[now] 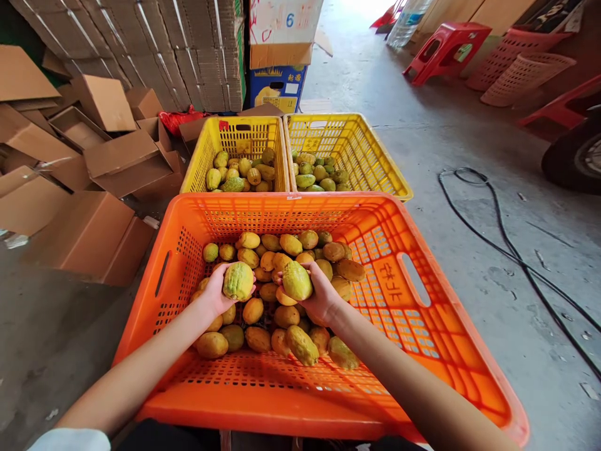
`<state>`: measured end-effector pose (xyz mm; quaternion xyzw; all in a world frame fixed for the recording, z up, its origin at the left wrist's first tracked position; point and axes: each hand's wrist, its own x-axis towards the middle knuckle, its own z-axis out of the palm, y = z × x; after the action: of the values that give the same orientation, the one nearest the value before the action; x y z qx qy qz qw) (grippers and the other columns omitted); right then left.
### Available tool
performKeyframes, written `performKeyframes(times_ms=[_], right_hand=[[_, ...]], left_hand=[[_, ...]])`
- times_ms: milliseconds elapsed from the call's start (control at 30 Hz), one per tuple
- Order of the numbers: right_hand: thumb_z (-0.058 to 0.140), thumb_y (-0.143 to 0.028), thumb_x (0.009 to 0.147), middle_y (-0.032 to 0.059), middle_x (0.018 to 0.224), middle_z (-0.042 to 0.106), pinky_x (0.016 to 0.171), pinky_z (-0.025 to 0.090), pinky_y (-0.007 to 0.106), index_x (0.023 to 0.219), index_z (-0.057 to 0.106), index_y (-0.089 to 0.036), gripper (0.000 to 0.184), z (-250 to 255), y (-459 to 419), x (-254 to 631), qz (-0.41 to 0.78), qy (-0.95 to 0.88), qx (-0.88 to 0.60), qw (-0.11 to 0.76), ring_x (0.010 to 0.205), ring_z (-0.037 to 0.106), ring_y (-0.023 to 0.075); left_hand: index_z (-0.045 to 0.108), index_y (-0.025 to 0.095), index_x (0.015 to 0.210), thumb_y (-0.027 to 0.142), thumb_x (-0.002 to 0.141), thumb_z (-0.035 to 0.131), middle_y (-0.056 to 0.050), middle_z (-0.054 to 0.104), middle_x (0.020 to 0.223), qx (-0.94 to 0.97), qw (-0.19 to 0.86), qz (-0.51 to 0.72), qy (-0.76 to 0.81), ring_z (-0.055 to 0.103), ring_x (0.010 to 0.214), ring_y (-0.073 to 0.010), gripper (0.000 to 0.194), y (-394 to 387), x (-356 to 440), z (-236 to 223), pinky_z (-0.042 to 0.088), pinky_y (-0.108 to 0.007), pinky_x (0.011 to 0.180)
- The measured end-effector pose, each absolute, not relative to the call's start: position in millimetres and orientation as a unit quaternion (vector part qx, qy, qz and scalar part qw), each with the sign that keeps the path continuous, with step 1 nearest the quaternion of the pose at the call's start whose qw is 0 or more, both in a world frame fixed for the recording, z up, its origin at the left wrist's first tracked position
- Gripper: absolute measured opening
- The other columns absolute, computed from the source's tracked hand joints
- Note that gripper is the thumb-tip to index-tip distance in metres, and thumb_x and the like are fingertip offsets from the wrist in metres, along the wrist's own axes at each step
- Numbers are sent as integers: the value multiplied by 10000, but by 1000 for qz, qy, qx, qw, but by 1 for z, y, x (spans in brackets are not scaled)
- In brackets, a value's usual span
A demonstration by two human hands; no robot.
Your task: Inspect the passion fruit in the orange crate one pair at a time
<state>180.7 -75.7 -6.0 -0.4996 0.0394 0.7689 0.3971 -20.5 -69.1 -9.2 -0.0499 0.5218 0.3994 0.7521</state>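
Observation:
My left hand point(218, 292) is closed around a bumpy yellow-green fruit point(238, 281), oval and lemon-like. In my right hand point(323, 295) sits a second fruit point(297, 280) of the same sort, smoother on its lower side. Both hands are held apart over a large orange plastic crate point(300, 416), with palms turned up and fingers partly hidden behind the fruit. Below them, many yellow to brownish fruits point(302, 345) lie loose on the crate's slotted floor.
Beyond the orange crate stand two yellow crates, the left point(200, 163) and right point(366, 147), each holding greener fruits. Cardboard boxes point(89, 232) are heaped at left. A black hose point(500, 219) crosses the floor at right, near a red stool point(446, 50) and a wheel point(580, 156).

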Motion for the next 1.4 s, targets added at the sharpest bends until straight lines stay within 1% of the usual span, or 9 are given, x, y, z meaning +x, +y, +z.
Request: performKeyframes(times_ms=[133,233,333,467,633,900,1133,1300,1400], right_hand=[[411,-299,928,78,706,695,575,560,287,888,631,-159,264,-4,-77,181,783,37,-490,381,622,648,181],[573,-292,893,18,681,670,606,568,268,819,618,-193,131,1,-79,179,766,0,-509,393,597,623,145],[713,-273,814,-5,704,671,620,560,233,810,635,-194,111,-1,-82,177,761,-50,-517,390,608,616,123],[780,-275,744,-10,713,674,591,543,208,804,662,-189,158,-10,-85,179,761,-106,-509,389,601,609,116],[694,-284,819,22,751,700,579,565,232,889,644,-185,132,-9,-83,183,766,-66,-504,393,650,673,147],[398,-375,944,89,686,698,425,491,221,930,620,-154,313,5,-77,182,764,-8,-525,375,609,680,191],[406,-277,888,39,628,655,477,517,272,886,586,-192,199,0,-77,179,751,-11,-523,402,601,659,204],[411,-253,859,24,613,636,420,470,271,943,574,-194,193,-9,-78,181,765,-20,-514,388,562,653,218],[415,-296,898,41,663,661,447,498,275,960,585,-179,215,-8,-78,182,772,-20,-522,363,587,676,215]], left_hand=[[629,122,837,291,973,398,-114,706,748,-56,751,398,525,711,691,-222,317,-69,-21,-7,611,-373,630],[628,118,812,320,956,495,-104,700,728,-48,744,399,533,704,680,-213,281,-69,-21,-5,608,-356,633],[631,112,781,209,915,575,-69,684,685,5,736,390,554,672,605,-169,175,-69,-20,-5,603,-323,630],[629,106,734,132,904,549,-51,663,643,65,739,363,564,627,519,-142,189,-73,-16,-6,574,-276,553],[610,120,721,151,897,558,-31,638,597,47,726,353,588,591,461,-122,186,-74,-14,-5,497,-210,443],[622,114,953,279,940,502,-115,717,743,10,769,343,540,701,624,-221,205,-73,-16,-15,607,-360,595],[613,73,1064,308,967,391,-186,729,875,-3,789,328,519,741,799,-281,337,-74,-19,-18,611,-395,664],[607,86,1107,276,947,414,-181,730,911,-6,787,342,514,739,815,-295,314,-72,-21,-19,611,-425,663],[608,99,1115,259,944,431,-164,733,902,-3,780,342,524,737,784,-279,294,-73,-19,-19,613,-430,663]])
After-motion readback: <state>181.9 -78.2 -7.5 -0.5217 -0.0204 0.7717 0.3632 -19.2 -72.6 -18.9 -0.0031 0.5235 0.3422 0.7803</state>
